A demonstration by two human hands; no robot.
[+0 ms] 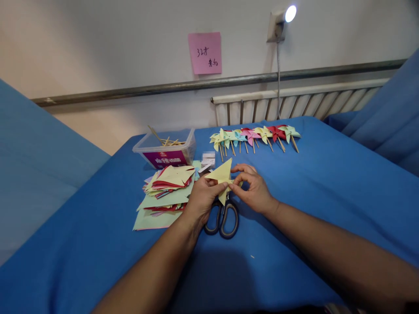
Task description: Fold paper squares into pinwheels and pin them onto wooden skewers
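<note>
We are holding a yellow paper piece [221, 174] between both hands, above the middle of the blue cloth surface [327, 183]: our left hand [201, 198] is pinching its lower left part with thumb and fingers closed on it, and our right hand [253, 187] is gripping its lower right corner with fingertips drawn together. As we see it, the folded points could spring back or tear if we are pulling unevenly, since the paper looks thin and we are holding it only at the bottom. The scissors [222, 216] are lying directly beneath it, partly under our left hand, so a dropped wrist could be catching on them. Toward the far edge, a clear plastic box [166, 152] is holding loose wooden sticks [168, 141], some poking above the rim, where a sleeve could be knocking them out. A stack of cut coloured sheets [165, 192] is lying just left of our hands, and a row of finished pinwheels [255, 136] is resting along the far edge.
</note>
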